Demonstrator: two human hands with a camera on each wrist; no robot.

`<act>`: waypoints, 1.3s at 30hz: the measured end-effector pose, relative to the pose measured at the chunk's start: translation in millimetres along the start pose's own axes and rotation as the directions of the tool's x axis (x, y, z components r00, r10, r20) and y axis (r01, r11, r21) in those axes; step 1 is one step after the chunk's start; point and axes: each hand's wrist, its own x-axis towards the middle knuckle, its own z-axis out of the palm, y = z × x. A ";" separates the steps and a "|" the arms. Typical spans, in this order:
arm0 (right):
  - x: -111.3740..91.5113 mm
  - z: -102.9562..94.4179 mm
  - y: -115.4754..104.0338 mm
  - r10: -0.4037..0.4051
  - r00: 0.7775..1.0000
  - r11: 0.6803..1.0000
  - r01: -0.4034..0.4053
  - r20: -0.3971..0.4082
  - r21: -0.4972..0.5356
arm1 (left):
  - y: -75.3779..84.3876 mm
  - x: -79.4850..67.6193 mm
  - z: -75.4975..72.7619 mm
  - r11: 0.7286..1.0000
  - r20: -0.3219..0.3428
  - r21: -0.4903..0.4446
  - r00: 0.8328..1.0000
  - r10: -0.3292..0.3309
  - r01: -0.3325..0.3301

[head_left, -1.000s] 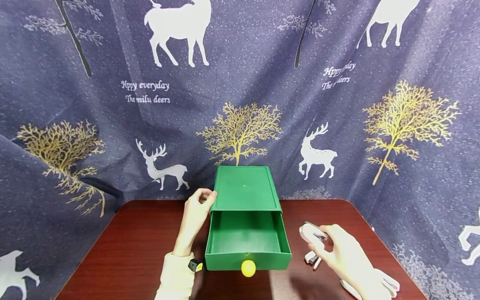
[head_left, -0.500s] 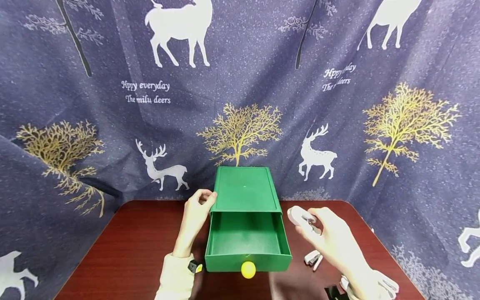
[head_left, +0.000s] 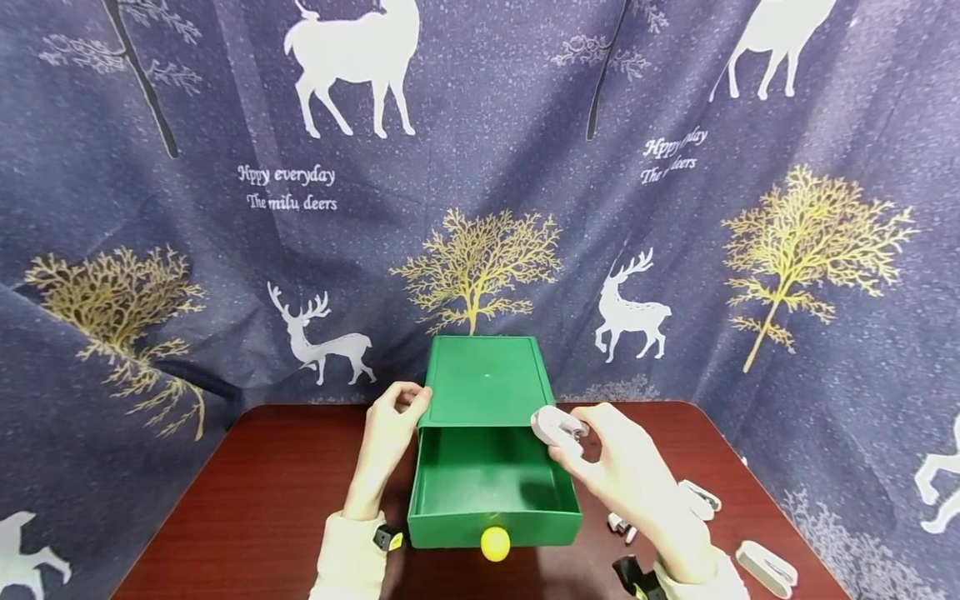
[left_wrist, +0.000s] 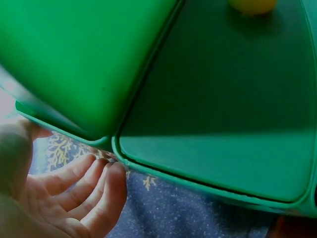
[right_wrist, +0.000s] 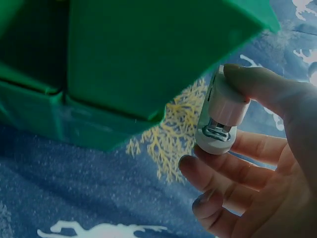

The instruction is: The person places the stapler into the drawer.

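Note:
My right hand (head_left: 621, 460) pinches a small white-pink stapler (head_left: 557, 427) between thumb and fingers, above the right side of the pulled-out drawer (head_left: 450, 530). In the right wrist view the stapler (right_wrist: 229, 105) points its metal end toward the camera, beside the green box. The drawer has a yellow round knob (head_left: 495, 543), and its visible inside holds nothing. My left hand (head_left: 390, 423) touches the left edge of the green drawer box (head_left: 487, 379); in the left wrist view its fingers (left_wrist: 106, 193) are loosely bent with the tips at the box's edge.
On the reddish-brown table (head_left: 300, 492), right of the box, lie a white stapler (head_left: 699, 500), another white stapler (head_left: 767, 568) and a smaller one (head_left: 621, 527) partly behind my right arm. A blue deer-patterned cloth (head_left: 480, 167) hangs behind.
My right hand has lifted the stapler and carried it left, from over the table to above the drawer's right side. My left hand has stayed at the box.

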 end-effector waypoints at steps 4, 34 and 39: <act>3.1 5.7 -5.2 -0.008 0.999 1.000 0.008 0.038 0.011 | 0.7 -0.2 -0.2 1.000 0.001 -0.016 1.000 -0.004 0.004; 21.2 40.9 -55.3 -0.106 0.963 0.994 0.109 0.249 0.002 | -1.4 0.8 -0.9 1.000 0.015 0.010 1.000 -0.026 0.026; 23.7 43.7 -63.3 -0.062 0.949 0.998 0.054 0.309 0.035 | 0.0 2.0 -0.7 1.000 0.019 0.020 1.000 -0.008 0.007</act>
